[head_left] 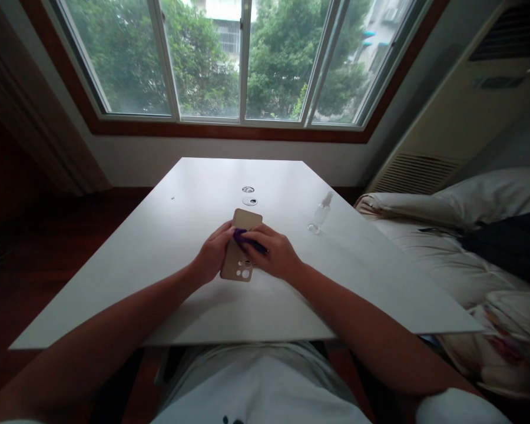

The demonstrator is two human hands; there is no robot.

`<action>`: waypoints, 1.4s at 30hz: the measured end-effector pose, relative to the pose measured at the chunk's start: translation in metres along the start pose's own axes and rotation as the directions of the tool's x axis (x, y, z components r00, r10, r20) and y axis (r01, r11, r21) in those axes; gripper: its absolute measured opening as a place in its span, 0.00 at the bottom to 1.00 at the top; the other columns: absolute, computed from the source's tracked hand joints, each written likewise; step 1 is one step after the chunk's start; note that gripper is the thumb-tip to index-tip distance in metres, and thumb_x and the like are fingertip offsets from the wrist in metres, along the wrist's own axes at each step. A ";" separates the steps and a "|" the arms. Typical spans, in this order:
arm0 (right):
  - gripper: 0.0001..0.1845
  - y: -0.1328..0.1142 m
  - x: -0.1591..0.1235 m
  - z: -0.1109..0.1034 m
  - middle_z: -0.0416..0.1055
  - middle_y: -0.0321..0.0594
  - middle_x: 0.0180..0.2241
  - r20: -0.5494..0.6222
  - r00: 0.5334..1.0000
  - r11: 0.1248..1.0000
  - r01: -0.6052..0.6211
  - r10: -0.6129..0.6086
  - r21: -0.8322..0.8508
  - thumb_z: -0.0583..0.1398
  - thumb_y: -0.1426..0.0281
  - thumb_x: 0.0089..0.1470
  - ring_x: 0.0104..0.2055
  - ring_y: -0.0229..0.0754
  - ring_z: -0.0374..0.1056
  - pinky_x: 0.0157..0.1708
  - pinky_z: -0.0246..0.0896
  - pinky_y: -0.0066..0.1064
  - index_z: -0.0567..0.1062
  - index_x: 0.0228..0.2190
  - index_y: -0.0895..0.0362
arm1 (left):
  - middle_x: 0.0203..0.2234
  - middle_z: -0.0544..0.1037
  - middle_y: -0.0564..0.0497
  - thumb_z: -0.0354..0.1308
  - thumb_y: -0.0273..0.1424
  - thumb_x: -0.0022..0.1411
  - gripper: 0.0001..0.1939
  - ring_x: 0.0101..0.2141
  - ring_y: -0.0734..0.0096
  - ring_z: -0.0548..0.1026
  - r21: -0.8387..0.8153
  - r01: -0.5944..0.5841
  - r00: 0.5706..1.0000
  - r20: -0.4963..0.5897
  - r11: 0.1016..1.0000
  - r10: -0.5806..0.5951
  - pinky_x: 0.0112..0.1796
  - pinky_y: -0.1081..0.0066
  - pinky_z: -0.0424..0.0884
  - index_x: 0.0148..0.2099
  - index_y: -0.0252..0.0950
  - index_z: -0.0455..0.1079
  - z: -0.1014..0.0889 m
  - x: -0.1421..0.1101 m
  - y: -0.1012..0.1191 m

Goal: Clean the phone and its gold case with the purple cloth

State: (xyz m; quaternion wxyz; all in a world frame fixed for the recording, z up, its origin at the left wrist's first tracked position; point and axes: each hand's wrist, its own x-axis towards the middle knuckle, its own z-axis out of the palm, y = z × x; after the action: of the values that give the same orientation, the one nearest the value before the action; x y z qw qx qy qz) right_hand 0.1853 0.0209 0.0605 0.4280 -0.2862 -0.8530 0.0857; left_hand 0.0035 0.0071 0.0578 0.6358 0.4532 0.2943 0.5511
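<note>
My left hand (212, 254) grips the left edge of a tan phone case (248, 219), whose camera cutouts point toward me. The case is held over the white table (159, 265), tilted a little. Across its middle my right hand (276, 250) presses a bunched purple cloth (239, 237). Fingers of the right hand are curled round the cloth and hide part of it. Beyond the case lie two small round discs, one patterned (248, 189) and one whitish with a dark spot (249, 201).
A clear spray bottle (324, 205) lies on the table's right side, with a small clear ring-like piece (313, 228) near it. A bed with pale bedding (406, 229) and dark clothing (507, 247) borders the table on the right. A window (212, 65) is beyond the far edge.
</note>
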 end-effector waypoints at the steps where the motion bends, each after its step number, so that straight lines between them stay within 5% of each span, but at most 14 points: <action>1: 0.12 0.006 0.001 -0.002 0.75 0.43 0.43 -0.052 0.997 0.999 -0.051 0.050 -0.010 0.60 0.66 0.63 0.41 0.44 0.73 0.41 0.71 0.37 0.77 0.47 0.50 | 0.41 0.79 0.46 0.60 0.41 0.64 0.21 0.36 0.65 0.77 -0.010 0.020 1.000 -0.006 1.000 -0.020 0.37 0.70 0.75 0.55 0.35 0.71 -0.001 0.000 0.001; 5: 0.11 0.029 0.004 -0.010 0.75 0.43 0.40 -0.285 0.933 0.973 -0.229 0.220 0.001 0.61 0.64 0.62 0.41 0.46 0.72 0.41 0.69 0.39 0.77 0.45 0.53 | 0.42 0.80 0.44 0.61 0.41 0.63 0.24 0.35 0.63 0.79 0.006 0.056 0.995 -0.084 0.998 -0.055 0.35 0.67 0.76 0.57 0.35 0.71 -0.005 0.001 0.004; 9: 0.13 0.030 0.003 -0.012 0.75 0.43 0.42 -0.388 0.876 0.956 -0.290 0.287 0.052 0.61 0.64 0.62 0.42 0.46 0.72 0.40 0.69 0.40 0.75 0.47 0.53 | 0.44 0.80 0.44 0.61 0.40 0.63 0.26 0.35 0.62 0.80 0.020 0.089 0.986 -0.143 0.996 -0.085 0.33 0.66 0.77 0.61 0.38 0.69 -0.008 0.002 0.007; 21: 0.13 -0.005 0.000 -0.005 0.72 0.44 0.45 -0.178 0.984 0.992 0.037 -0.016 0.118 0.60 0.73 0.62 0.47 0.44 0.70 0.47 0.71 0.40 0.76 0.48 0.52 | 0.38 0.80 0.47 0.58 0.37 0.65 0.21 0.31 0.70 0.77 0.025 0.018 0.985 -0.169 1.000 -0.014 0.31 0.72 0.74 0.58 0.34 0.70 -0.012 0.009 0.001; 29: 0.15 -0.024 -0.005 -0.004 0.67 0.48 0.48 -0.101 0.970 0.951 0.237 -0.221 0.199 0.60 0.75 0.62 0.48 0.45 0.70 0.44 0.73 0.39 0.77 0.49 0.52 | 0.30 0.75 0.50 0.60 0.45 0.65 0.19 0.27 0.72 0.72 0.016 0.084 0.981 -0.175 0.996 -0.080 0.28 0.73 0.72 0.44 0.32 0.72 -0.013 0.008 0.000; 35: 0.27 -0.017 -0.002 -0.004 0.67 0.50 0.53 -0.202 0.973 0.994 0.114 -0.111 0.002 0.56 0.74 0.65 0.54 0.49 0.67 0.53 0.70 0.46 0.64 0.63 0.50 | 0.23 0.72 0.52 0.59 0.51 0.65 0.23 0.22 0.75 0.68 0.072 0.179 0.970 -0.178 0.981 -0.163 0.25 0.74 0.67 0.39 0.32 0.70 -0.006 0.003 0.003; 38: 0.24 -0.010 0.000 -0.005 0.66 0.51 0.56 -0.265 0.964 0.999 0.031 -0.035 -0.019 0.57 0.74 0.65 0.55 0.49 0.68 0.53 0.70 0.46 0.68 0.61 0.51 | 0.21 0.71 0.53 0.57 0.54 0.64 0.26 0.20 0.75 0.67 0.129 0.208 0.969 -0.163 0.970 -0.187 0.23 0.74 0.65 0.38 0.33 0.70 -0.003 0.001 0.003; 42: 0.20 -0.006 0.001 -0.010 0.72 0.46 0.51 -0.292 0.954 0.998 0.066 -0.065 -0.006 0.59 0.76 0.62 0.53 0.47 0.70 0.52 0.70 0.43 0.73 0.54 0.51 | 0.20 0.71 0.53 0.57 0.56 0.63 0.28 0.20 0.73 0.67 0.158 0.222 0.971 -0.124 0.962 -0.204 0.22 0.73 0.63 0.39 0.33 0.71 -0.002 -0.001 0.001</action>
State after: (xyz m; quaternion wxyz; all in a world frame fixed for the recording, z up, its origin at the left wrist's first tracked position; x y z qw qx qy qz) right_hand 0.1901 0.0156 0.0700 0.5524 -0.2667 -0.7892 0.0297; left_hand 0.0012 0.0070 0.0573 0.6336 0.4415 0.4213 0.4755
